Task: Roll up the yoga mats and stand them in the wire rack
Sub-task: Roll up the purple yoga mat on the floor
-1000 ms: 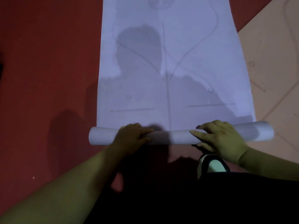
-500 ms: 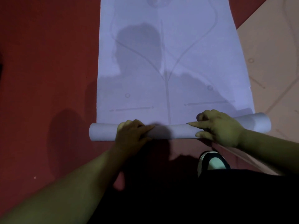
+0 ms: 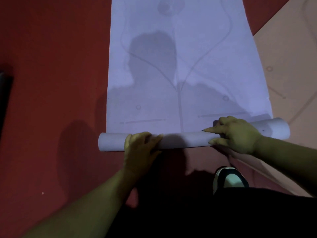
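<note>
A person bends over a pale purple yoga mat (image 3: 180, 66) spread up the middle of the frame on a red floor (image 3: 51, 83), with its near end wound into a slim roll (image 3: 185, 139) lying across the lower centre. The left hand (image 3: 140, 145) lies over the roll left of its middle, palm and loosely spread fingers pressing down rather than clasping. The right hand (image 3: 236, 134) grips the roll nearer its right end, knuckles hooked over the far side and thumb on the near side.

The mat looks thin, soft and light, likely to spring loose if pressure eases. The roll's right end sits higher in the frame than the left, so it may be winding slightly askew. Holding well apart, near both ends, should keep the edges square.

Most of the mat lies flat toward the top of the frame, so the rolling looks barely begun. The way ahead on the mat shows nothing in it. A peach mat (image 3: 288, 57) lies against the purple mat's right edge, under the roll's right end. A shoe (image 3: 229, 177) stands just below the roll, and a dark object (image 3: 5, 86) sits at the left edge. No wire rack is in view.
</note>
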`<control>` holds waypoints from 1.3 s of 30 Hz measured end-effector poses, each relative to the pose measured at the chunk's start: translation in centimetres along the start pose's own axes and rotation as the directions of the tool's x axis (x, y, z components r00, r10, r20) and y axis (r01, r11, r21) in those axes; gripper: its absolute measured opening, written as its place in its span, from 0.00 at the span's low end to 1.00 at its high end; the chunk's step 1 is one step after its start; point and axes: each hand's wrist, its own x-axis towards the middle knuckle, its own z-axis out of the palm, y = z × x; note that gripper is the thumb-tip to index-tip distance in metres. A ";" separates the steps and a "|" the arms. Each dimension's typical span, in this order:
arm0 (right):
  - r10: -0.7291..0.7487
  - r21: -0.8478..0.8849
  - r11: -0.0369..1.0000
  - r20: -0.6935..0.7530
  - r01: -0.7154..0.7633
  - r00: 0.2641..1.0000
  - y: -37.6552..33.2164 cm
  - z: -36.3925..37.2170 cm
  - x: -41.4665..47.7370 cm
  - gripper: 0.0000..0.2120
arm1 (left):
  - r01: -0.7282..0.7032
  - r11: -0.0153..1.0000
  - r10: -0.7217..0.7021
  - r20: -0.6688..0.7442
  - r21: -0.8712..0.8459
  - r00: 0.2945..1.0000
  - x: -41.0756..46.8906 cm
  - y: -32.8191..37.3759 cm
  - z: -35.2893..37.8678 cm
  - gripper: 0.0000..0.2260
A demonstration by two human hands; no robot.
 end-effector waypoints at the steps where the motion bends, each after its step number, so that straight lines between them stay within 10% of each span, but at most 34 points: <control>1: -0.002 0.001 1.000 0.004 0.002 1.000 0.1 0.0 0.0 0.30 | 0.009 1.000 -0.009 0.009 -0.024 1.000 0.1 -0.1 0.1 0.23; 13: -0.063 -0.097 0.995 -0.310 0.034 0.949 -1.3 1.2 -1.6 0.25 | 0.169 0.972 -0.090 0.407 -0.164 0.909 6.6 -1.5 -3.1 0.18; 20: -0.027 -0.007 1.000 -0.186 0.026 0.982 0.1 0.2 0.4 0.27 | -0.035 0.998 0.034 -0.015 -0.045 0.999 1.9 -0.5 -0.5 0.23; 32: -0.005 -0.150 0.988 -0.330 -0.047 0.944 -0.5 0.7 -0.8 0.27 | 0.147 0.975 -0.070 0.399 -0.165 0.914 8.3 -1.8 -3.3 0.21; 39: 0.008 -0.101 0.995 -0.102 -0.019 0.995 1.3 -1.1 1.5 0.32 | 0.071 0.997 -0.071 0.010 -0.013 0.997 3.6 0.6 -0.5 0.20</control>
